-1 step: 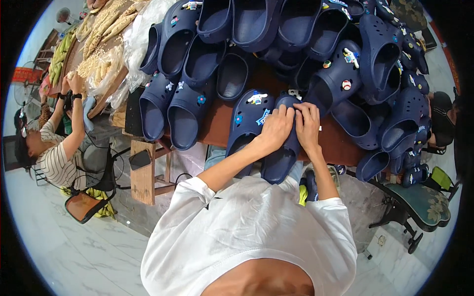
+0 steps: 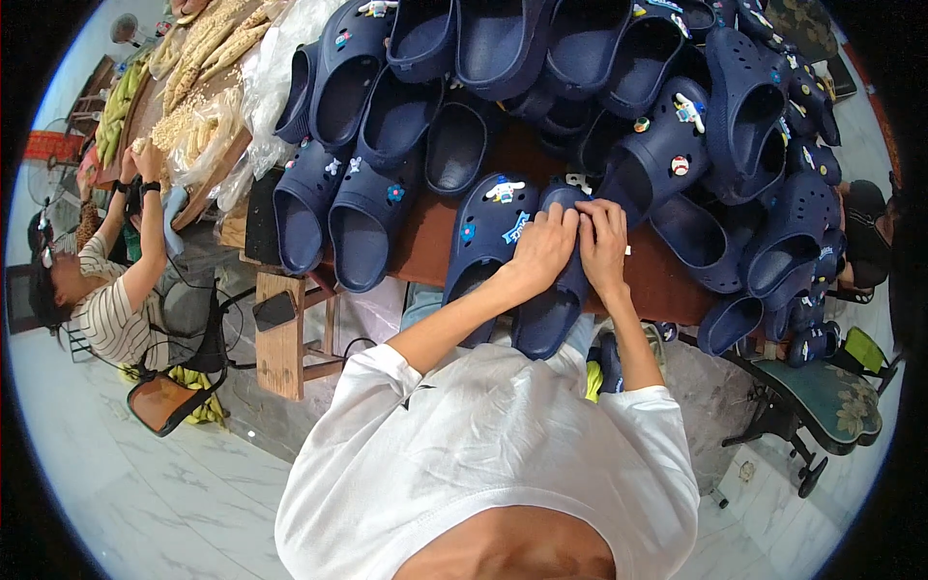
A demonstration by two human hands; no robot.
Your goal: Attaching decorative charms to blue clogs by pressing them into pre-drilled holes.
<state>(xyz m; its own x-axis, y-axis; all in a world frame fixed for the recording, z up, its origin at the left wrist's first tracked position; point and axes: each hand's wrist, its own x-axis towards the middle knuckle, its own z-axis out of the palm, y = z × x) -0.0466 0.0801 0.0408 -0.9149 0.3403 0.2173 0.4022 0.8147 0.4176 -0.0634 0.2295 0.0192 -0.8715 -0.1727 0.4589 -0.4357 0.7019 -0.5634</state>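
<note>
A navy clog [image 2: 549, 319] lies at the table's front edge with its heel toward me. My left hand [image 2: 543, 251] bends its fingers over the clog's upper. On the right side of that upper, my right hand [image 2: 604, 244] presses with curled fingers, its fingertips close to the left hand's. The fingers hide whatever is between them. Just left stands a matching clog [image 2: 491, 224], bearing a white figure charm [image 2: 503, 191], a blue flower charm [image 2: 468, 232] and a blue lettered charm [image 2: 518, 227]. A small black-and-white charm [image 2: 578, 182] shows beyond my hands.
Several navy clogs [image 2: 503, 48] crowd the brown table [image 2: 425, 237]. At left are a wooden stool [image 2: 280, 358] with a phone [image 2: 275, 309], corn cobs [image 2: 208, 48], plastic bags [image 2: 266, 106] and a seated person [image 2: 121, 304]. A green chair [image 2: 812, 401] stands right.
</note>
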